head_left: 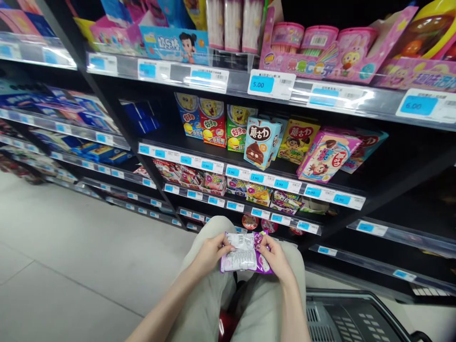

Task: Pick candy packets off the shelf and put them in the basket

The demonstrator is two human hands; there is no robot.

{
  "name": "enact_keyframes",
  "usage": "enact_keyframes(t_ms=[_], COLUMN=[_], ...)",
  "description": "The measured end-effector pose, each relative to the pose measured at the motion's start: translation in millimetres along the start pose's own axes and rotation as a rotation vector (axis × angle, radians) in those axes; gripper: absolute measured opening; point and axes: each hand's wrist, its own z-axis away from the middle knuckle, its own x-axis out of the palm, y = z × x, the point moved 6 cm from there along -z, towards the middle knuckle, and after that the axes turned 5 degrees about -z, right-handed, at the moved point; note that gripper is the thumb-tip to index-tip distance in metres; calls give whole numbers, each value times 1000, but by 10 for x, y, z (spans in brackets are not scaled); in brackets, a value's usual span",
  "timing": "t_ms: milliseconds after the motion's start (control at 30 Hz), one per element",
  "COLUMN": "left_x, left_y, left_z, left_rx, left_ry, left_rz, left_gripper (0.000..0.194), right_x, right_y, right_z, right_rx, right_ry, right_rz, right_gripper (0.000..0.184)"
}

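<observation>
Between my knees I hold a purple and white candy packet (pixel 242 259), its printed back facing up. My left hand (pixel 211 252) pinches the packet's left side, thumb on top. On the right side, my right hand (pixel 276 255) grips it near the grape picture, with thumb and fingers closed on the film. The fingers under the packet are hidden. Just beyond my knees, a low shelf holds several open boxes of small candy packets (pixel 259 194).
Boxed snacks, with a blue box (pixel 259 142) and a pink box (pixel 327 156), stand on the middle shelf. Price-tag rails (pixel 256 176) edge the shelves. A dark shopping basket (pixel 356 318) sits on the floor at my right. Grey tiled floor (pixel 71 266) stretches to the left.
</observation>
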Motion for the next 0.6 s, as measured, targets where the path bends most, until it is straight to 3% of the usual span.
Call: enact_keyframes(t_ms=[133, 367, 600], left_x=[-19, -46, 5], left_y=[0, 101, 19], left_z=[10, -10, -25], left_rx=[25, 43, 9], left_ry=[41, 44, 3], left_rz=[21, -39, 35], left_gripper=[25, 27, 31], right_x=[-1, -75, -73], right_y=[-59, -246, -273], right_z=[11, 88, 100], right_rx=[-23, -36, -20], right_ry=[27, 115, 114], right_rz=[50, 361, 406], right_gripper=[24, 24, 25])
